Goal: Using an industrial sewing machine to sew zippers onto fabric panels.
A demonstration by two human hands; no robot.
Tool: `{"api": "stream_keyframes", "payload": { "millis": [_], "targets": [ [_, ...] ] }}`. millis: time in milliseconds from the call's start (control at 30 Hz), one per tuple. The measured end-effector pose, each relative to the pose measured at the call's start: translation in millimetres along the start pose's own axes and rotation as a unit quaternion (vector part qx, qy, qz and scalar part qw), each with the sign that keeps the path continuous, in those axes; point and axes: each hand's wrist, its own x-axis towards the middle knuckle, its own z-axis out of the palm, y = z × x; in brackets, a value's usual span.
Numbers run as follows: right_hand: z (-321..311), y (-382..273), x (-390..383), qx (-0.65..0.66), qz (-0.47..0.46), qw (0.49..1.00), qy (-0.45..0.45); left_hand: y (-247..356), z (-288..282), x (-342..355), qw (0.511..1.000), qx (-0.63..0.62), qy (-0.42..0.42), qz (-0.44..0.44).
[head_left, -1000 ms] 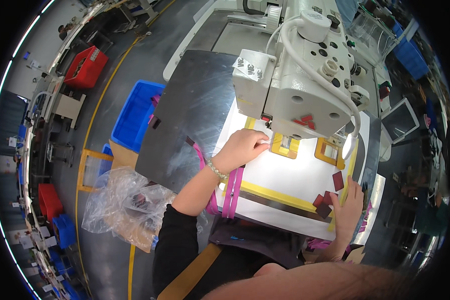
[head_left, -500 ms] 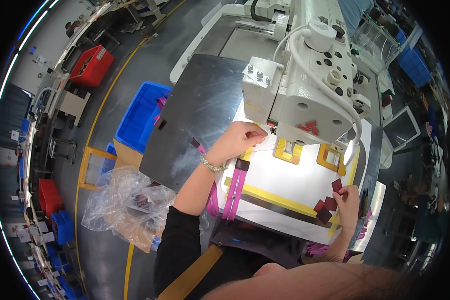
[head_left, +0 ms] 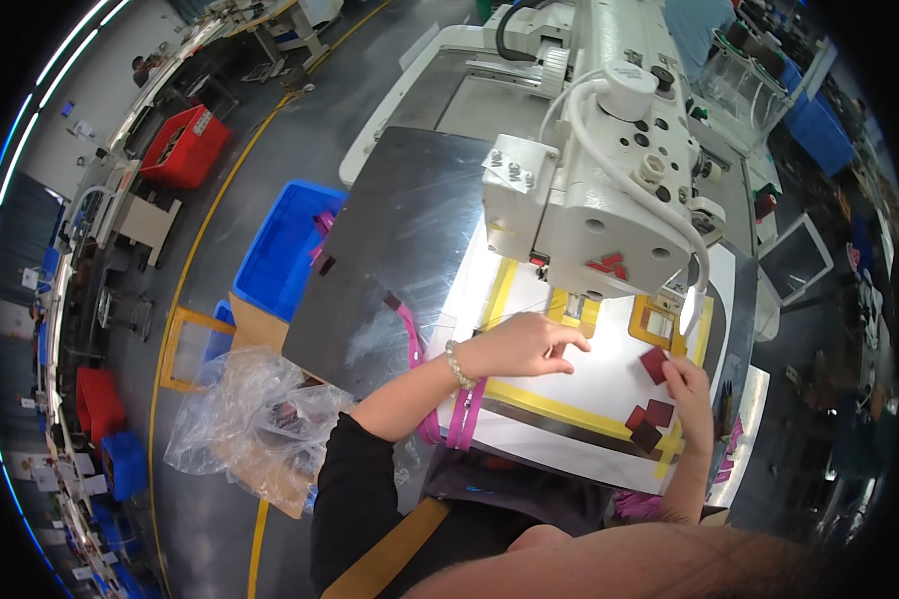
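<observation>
My right hand point(head_left: 691, 397) pinches a dark red square patch point(head_left: 654, 365) between thumb and fingers, above the white work sheet point(head_left: 609, 374). Several more such patches point(head_left: 645, 436) lie loosely together on the sheet, just left of that hand's wrist. My left hand point(head_left: 531, 344) hovers over the sheet's middle, thumb and fingers apart, with nothing visible in it. Under its wrist hangs a magenta zipper strip point(head_left: 464, 416) over the near edge of the sheet. Another magenta zipper point(head_left: 415, 349) with a dark red end lies farther left. Part of both zippers is hidden by my left forearm.
A white sewing machine head point(head_left: 579, 225) overhangs the sheet, with yellow-framed plates point(head_left: 657, 321) beneath. Yellow tape point(head_left: 539, 404) borders the work area. A dark metal plate point(head_left: 390, 230) extends left. Beside it stand a blue bin point(head_left: 285, 245) and crumpled clear plastic point(head_left: 230, 409).
My left hand has moved right and nearer to me, away from the machine's needle area, and its fingers have spread. My right hand has shifted the held patch left, off the loose ones.
</observation>
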Motion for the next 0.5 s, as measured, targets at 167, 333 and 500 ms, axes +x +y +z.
{"api": "stream_keyframes", "payload": {
  "millis": [167,333,500],
  "targets": [
    [56,-29,17,0.141,0.036,0.979,-0.142,9,25,9,0.992,-0.121,0.042,-0.020],
    [67,-38,29,0.193,0.031,0.962,-0.189,-6,22,20,0.981,-0.189,0.041,-0.031],
    [73,-28,44,0.136,-0.022,0.974,-0.177,-27,33,24,0.993,-0.048,0.108,0.014]
  ]
}}
